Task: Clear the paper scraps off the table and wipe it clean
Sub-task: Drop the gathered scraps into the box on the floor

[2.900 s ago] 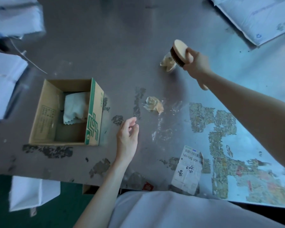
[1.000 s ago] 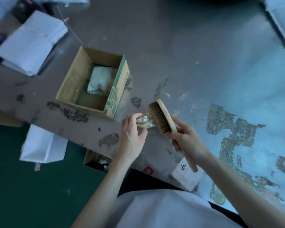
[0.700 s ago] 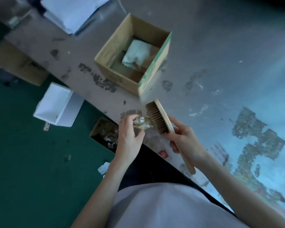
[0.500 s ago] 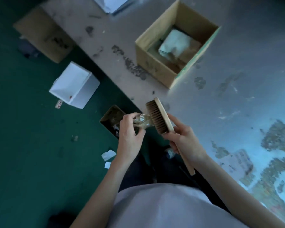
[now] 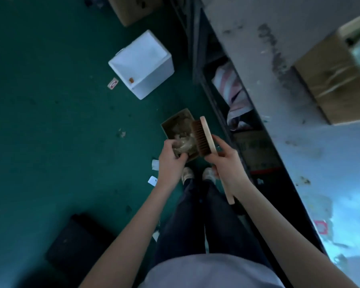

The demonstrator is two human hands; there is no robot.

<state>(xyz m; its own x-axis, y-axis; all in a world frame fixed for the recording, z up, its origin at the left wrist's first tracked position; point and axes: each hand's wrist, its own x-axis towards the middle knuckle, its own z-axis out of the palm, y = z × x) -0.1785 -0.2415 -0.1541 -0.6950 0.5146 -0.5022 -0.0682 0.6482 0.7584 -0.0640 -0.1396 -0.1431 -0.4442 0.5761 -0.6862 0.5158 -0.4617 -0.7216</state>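
My left hand [image 5: 172, 161] grips a wad of crumpled paper scraps [image 5: 184, 144], pressed against the bristles of a wooden hand brush [image 5: 204, 140]. My right hand [image 5: 227, 167] holds the brush by its handle, bristles facing left. Both hands hover off the table, above a small open brown box [image 5: 176, 123] on the green floor that has scraps in it. The grey, stained table [image 5: 299, 121] runs along the right side.
A cardboard box [image 5: 337, 88] sits on the table at upper right. A white box [image 5: 142, 63] and a few paper bits [image 5: 153, 180] lie on the floor. Shelves under the table hold a striped bundle [image 5: 233, 94]. A dark object [image 5: 75, 246] lies lower left.
I have turned from the table toward the floor. Both hands, with the scraps pinched against the brush, have moved off the table edge to above the brown floor box.
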